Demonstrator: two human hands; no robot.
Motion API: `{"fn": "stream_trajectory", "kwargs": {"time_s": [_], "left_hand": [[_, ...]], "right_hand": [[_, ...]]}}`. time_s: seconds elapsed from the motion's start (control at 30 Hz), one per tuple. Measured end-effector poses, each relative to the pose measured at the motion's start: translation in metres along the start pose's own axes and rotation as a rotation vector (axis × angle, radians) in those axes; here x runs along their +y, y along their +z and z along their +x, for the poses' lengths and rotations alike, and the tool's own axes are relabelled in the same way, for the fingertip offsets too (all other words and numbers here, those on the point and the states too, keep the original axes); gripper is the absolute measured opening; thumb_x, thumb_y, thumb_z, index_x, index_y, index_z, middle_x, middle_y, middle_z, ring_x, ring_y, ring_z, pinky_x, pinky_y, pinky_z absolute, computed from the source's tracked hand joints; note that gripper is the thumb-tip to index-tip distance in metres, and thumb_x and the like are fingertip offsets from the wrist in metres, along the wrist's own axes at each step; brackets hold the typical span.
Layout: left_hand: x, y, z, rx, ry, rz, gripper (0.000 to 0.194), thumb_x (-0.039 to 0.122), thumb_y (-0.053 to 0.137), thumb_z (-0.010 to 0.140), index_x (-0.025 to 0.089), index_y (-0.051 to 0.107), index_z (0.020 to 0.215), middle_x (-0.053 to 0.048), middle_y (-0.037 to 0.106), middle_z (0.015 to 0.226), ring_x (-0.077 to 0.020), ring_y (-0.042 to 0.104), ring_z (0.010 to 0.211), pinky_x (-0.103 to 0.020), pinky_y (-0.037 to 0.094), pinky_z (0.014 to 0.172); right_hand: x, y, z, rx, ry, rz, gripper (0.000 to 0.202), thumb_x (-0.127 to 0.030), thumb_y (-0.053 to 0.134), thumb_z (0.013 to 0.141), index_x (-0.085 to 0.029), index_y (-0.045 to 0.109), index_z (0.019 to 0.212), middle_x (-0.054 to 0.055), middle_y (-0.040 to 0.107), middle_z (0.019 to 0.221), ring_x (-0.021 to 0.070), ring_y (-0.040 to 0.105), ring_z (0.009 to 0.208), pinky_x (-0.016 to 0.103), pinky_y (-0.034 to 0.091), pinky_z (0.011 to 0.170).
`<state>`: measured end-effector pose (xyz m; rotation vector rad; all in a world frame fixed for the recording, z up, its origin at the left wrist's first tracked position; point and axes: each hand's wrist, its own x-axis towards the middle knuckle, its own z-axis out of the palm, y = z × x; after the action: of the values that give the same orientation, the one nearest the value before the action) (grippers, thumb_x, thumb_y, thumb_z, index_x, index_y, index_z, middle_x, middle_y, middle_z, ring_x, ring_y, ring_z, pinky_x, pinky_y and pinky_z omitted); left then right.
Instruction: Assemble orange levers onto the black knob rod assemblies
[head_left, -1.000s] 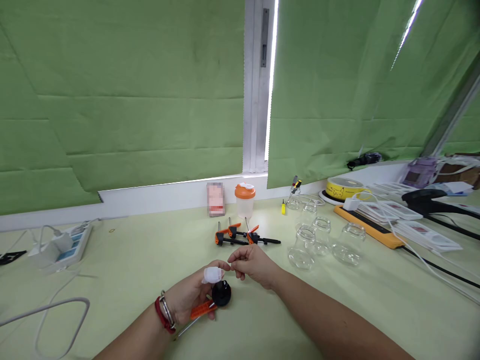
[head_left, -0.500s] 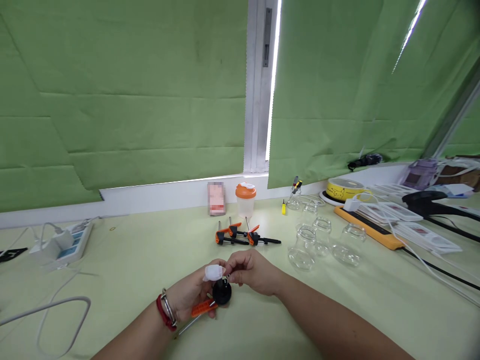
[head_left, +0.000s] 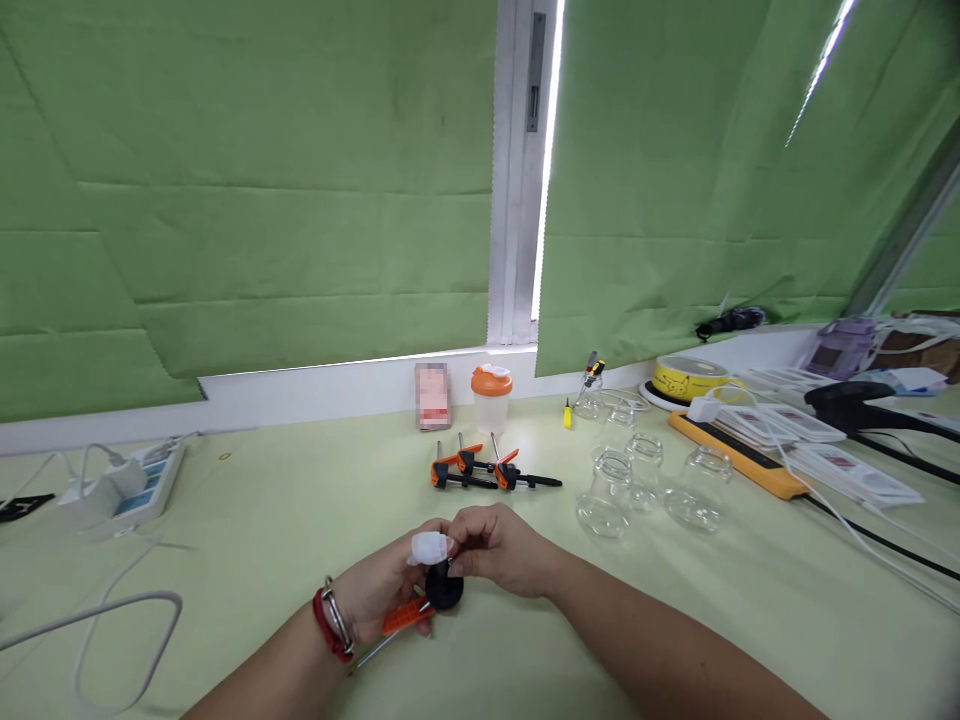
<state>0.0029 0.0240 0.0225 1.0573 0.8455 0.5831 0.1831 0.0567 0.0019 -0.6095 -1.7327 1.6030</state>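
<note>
Orange-handled clamp (head_left: 409,615) with black knob (head_left: 444,590), held low over the near table (head_left: 262,520) in the closed left hand (head_left: 382,595); right hand (head_left: 499,550) pinches at the knob, where a slipping fingertip grip could drop it.

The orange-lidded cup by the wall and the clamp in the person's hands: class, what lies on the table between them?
In the head view, a cluster of orange-and-black clamps lies between the orange-lidded cup and the held clamp.

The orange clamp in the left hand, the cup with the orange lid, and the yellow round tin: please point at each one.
orange clamp (head_left: 405,616), head view, on its orange handle.
cup with the orange lid (head_left: 491,402), head view, on its clear body.
yellow round tin (head_left: 686,379), head view, on its side wall.
</note>
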Motion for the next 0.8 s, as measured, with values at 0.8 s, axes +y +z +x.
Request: {"fn": "stream_trajectory", "kwargs": {"time_s": [0.8], "left_hand": [[0.0029, 0.0027, -0.0016, -0.009, 0.001, -0.010, 0.032, 0.045, 0.060, 0.069, 0.021, 0.047, 0.087, -0.003, 0.051, 0.079, -0.0195, 0.057, 0.071, -0.023, 0.043, 0.047]], "right_hand": [[0.0014, 0.0042, -0.0008, 0.024, 0.053, 0.153, 0.029, -0.032, 0.083, 0.053, -0.015, 0.067, 0.070, -0.001, 0.061, 0.073, 0.0124, 0.056, 0.070, 0.029, 0.045, 0.071]]}}
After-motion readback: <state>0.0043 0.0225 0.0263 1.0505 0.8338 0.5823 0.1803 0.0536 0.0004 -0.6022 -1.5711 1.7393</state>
